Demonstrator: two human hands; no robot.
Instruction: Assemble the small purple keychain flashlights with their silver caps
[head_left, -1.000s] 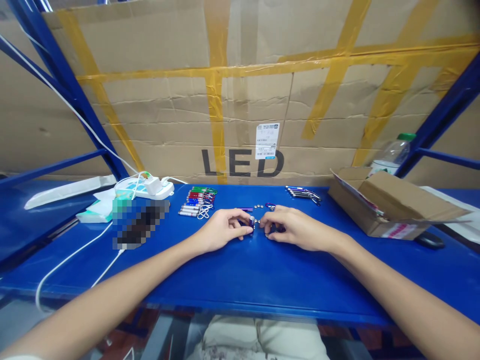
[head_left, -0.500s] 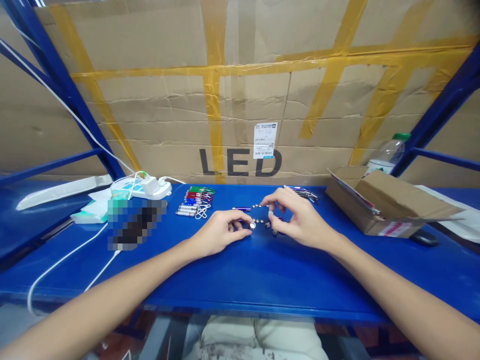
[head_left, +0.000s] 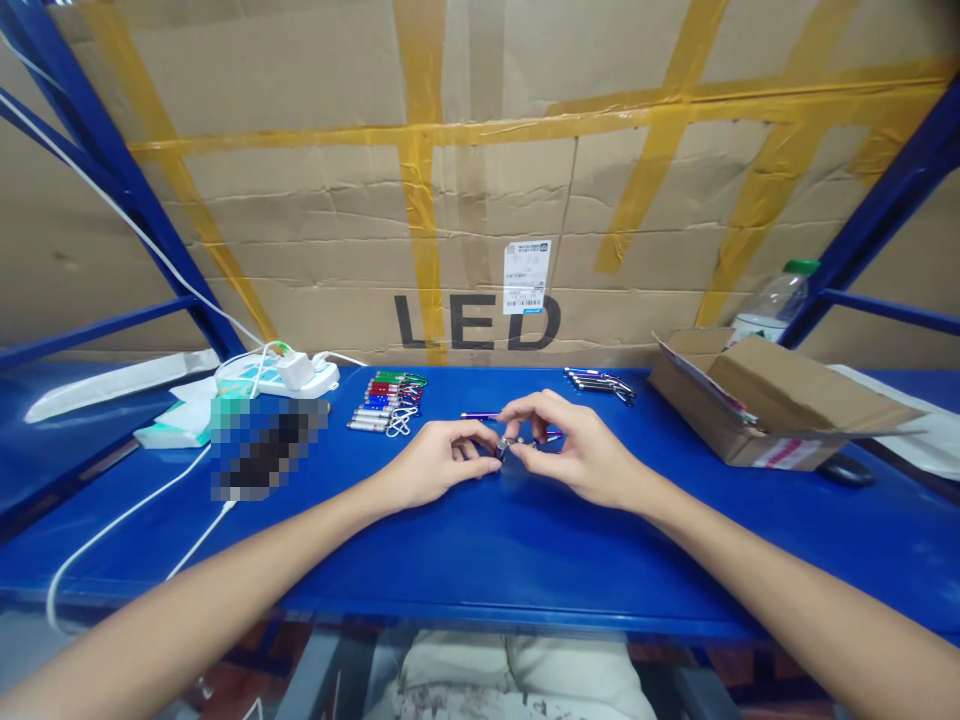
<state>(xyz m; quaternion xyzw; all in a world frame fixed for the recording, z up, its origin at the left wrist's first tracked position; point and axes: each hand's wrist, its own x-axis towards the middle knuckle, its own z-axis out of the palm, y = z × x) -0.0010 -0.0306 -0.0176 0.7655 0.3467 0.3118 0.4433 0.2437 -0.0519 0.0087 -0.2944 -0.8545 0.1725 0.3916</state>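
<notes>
My left hand rests on the blue table and pinches a small keychain flashlight body, its open end pointing right. My right hand meets it fingertip to fingertip, pinching a small silver part at that open end. A purple flashlight piece lies just behind my hands. What else lies under my right hand is hidden.
A row of coloured keychain flashlights lies left of centre, another small bunch at the back right. An open cardboard box and a plastic bottle stand at right. A power strip, white cable and blurred object lie left.
My right hand reached back to the small silver parts behind the flashlight, then came forward again to the flashlight's end held in my left hand. The left hand barely moved.
</notes>
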